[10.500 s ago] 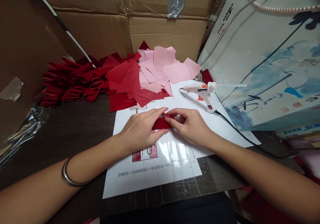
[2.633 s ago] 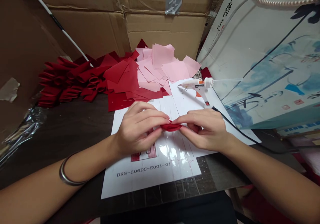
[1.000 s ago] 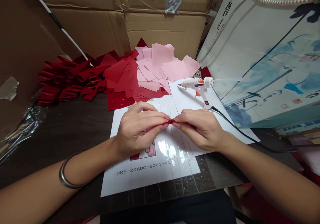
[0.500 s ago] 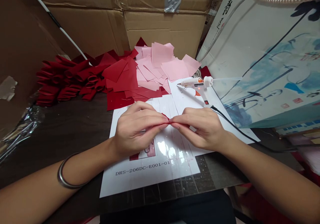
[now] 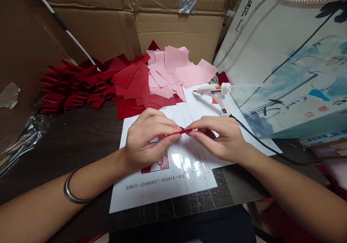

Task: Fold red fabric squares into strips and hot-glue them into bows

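Observation:
Between my two hands is a small piece of red fabric (image 5: 185,130), seen nearly edge-on as a thin strip. My left hand (image 5: 150,138) pinches its left end between thumb and fingers. At its right end my right hand (image 5: 219,136) pinches it too, the thumb below and the fingertips above. Most of the piece is hidden by my fingers. Both hands hover over a white printed sheet (image 5: 162,196) with a picture partly covered by my left hand.
A hot glue gun (image 5: 217,93) stands on paper at the back right, its black cord (image 5: 257,142) trailing right. Behind my hands lie pink squares (image 5: 176,60) and red squares (image 5: 131,82). Folded red pieces (image 5: 67,87) are heaped at the left, before a cardboard wall (image 5: 176,30).
My right fingertips have drawn slightly apart from the left ones, so more of the red fabric strip shows between them. The view has shifted very slightly.

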Demonstrator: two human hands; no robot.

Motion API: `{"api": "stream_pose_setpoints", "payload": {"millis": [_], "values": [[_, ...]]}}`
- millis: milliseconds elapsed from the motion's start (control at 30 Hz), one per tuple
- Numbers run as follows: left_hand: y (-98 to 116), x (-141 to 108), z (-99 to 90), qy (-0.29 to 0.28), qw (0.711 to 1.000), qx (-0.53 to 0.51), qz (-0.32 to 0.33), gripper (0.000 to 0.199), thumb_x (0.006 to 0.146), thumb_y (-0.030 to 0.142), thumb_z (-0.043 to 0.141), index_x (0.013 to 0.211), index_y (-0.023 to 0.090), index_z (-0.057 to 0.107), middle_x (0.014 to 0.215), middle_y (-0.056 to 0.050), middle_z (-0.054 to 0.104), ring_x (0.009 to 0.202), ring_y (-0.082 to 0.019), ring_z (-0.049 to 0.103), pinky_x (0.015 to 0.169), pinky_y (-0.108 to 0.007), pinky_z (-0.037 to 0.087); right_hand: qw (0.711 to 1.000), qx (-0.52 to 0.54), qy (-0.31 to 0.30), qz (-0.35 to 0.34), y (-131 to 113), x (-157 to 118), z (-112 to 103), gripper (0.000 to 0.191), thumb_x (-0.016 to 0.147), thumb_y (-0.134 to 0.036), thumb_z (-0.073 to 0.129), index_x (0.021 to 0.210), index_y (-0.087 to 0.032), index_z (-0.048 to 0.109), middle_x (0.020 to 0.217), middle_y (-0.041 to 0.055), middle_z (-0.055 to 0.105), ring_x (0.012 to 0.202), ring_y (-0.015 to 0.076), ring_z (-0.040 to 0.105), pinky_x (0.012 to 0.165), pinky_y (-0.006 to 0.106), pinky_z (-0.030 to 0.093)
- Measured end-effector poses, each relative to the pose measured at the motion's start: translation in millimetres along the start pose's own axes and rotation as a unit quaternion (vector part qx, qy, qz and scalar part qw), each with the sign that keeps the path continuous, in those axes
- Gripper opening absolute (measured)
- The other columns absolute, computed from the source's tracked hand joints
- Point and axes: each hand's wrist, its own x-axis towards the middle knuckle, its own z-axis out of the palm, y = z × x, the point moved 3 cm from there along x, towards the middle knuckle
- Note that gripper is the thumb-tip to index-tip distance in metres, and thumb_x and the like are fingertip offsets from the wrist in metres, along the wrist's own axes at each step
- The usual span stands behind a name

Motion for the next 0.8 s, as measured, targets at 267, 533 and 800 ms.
{"api": "stream_pose_setpoints", "payload": {"millis": [267, 533, 800], "values": [[-9.7, -9.0, 6.9, -0.123, 0.975, -0.100, -0.158, 0.033, 0.096, 0.032, 0.046, 0.124, 0.020, 0.058, 0.112, -0.009, 0.064, 0.106, -0.022, 0.058, 0.092, -0.038, 0.047, 0.938, 0.294, -0.028, 0.179, 2.6, -3.3, 4.4, 0.009, 0.094, -0.020, 0.057, 0.101, -0.022, 0.062, 0.090, -0.0017, 0.065, 0.052, 0.0024, 0.050, 0.047, 0.018, 0.040], [-11.5, -12.6, 17.0, -0.086, 0.882, -0.227, -0.404, 0.016, 0.089, 0.033, 0.063, 0.096, 0.019, 0.061, 0.072, 0.002, 0.061, 0.062, -0.010, 0.059, 0.057, -0.020, 0.049, 0.886, 0.341, 0.001, 0.315, 12.2, -2.3, 11.4, 0.020, 0.093, -0.036, 0.057, 0.104, -0.021, 0.063, 0.065, -0.0046, 0.057, 0.042, 0.0066, 0.045, 0.039, 0.023, 0.036], [-8.4, -11.0, 14.6, -0.070, 0.913, -0.212, -0.342, 0.013, 0.087, 0.030, 0.064, 0.084, 0.018, 0.060, 0.075, -0.001, 0.062, 0.065, -0.013, 0.059, 0.057, -0.024, 0.051, 0.931, 0.254, -0.015, 0.260, 5.6, 0.3, 6.8, 0.017, 0.090, -0.027, 0.061, 0.078, -0.016, 0.064, 0.064, -0.0028, 0.059, 0.056, 0.0079, 0.051, 0.055, 0.023, 0.041]]}}
